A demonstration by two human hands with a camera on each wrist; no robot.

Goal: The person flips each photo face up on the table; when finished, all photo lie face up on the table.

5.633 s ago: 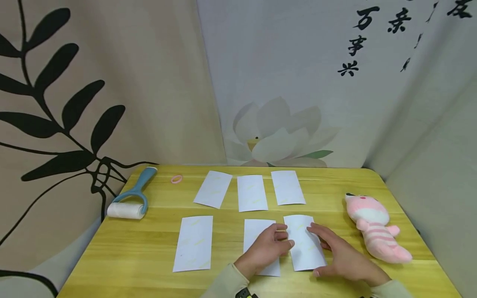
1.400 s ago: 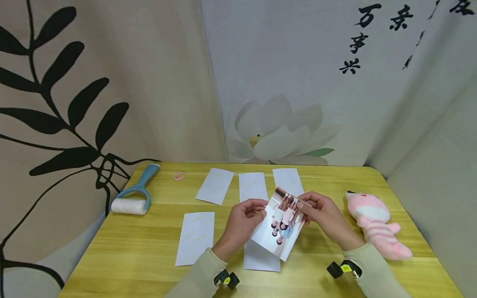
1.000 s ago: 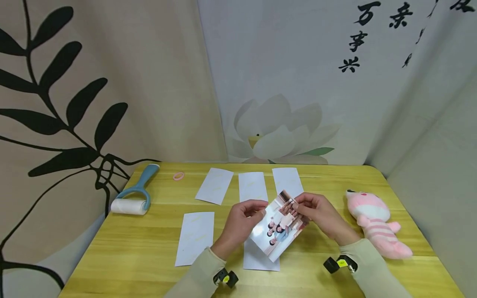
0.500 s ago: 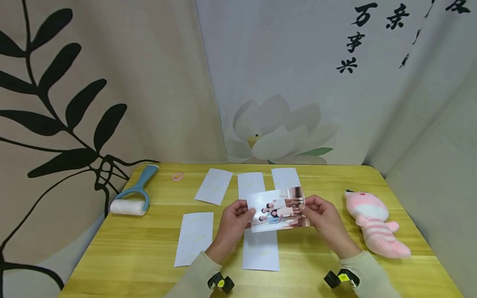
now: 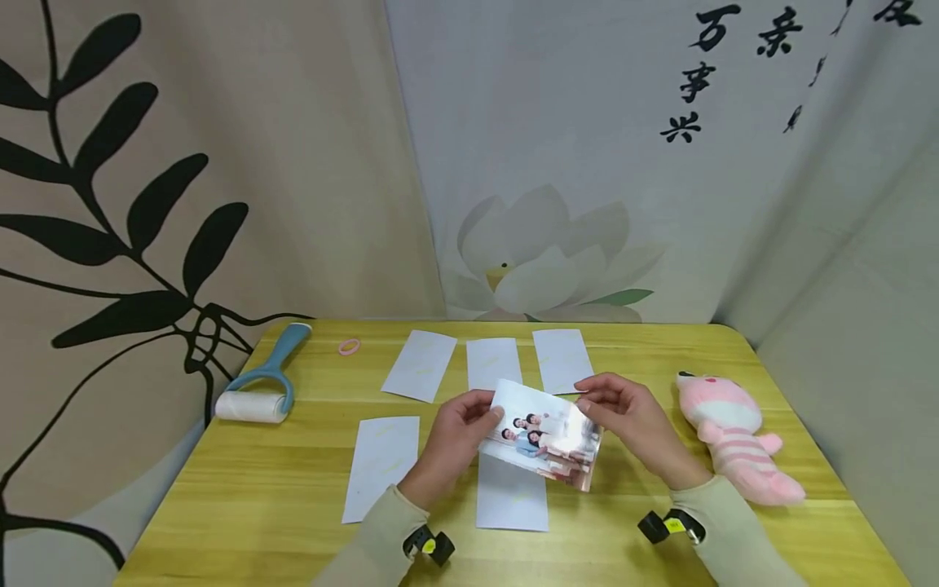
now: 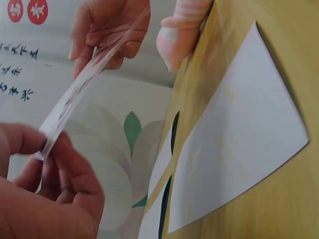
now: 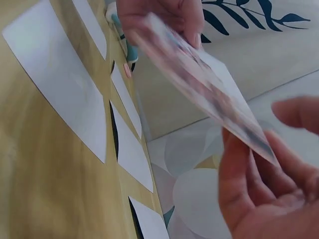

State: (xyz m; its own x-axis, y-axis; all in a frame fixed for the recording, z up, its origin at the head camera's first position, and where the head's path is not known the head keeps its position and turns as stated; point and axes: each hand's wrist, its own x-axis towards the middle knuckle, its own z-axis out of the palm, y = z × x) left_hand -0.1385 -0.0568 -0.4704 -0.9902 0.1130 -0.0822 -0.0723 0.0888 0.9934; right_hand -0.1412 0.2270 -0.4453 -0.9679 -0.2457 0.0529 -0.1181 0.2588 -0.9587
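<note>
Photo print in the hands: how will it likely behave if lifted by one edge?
Probably light: the photo print looks thin edge-on. Likely springy rather than floppy, since it bows only gently from the left hand. Its bright glare suggests gloss, so perhaps slippery.

reads 万, 事, 兴 downward in black on the white curtain [image 5: 587, 155], with 亲 to the right. shows characters too blurred to read on two red discs [image 6: 37, 12], left wrist view.
</note>
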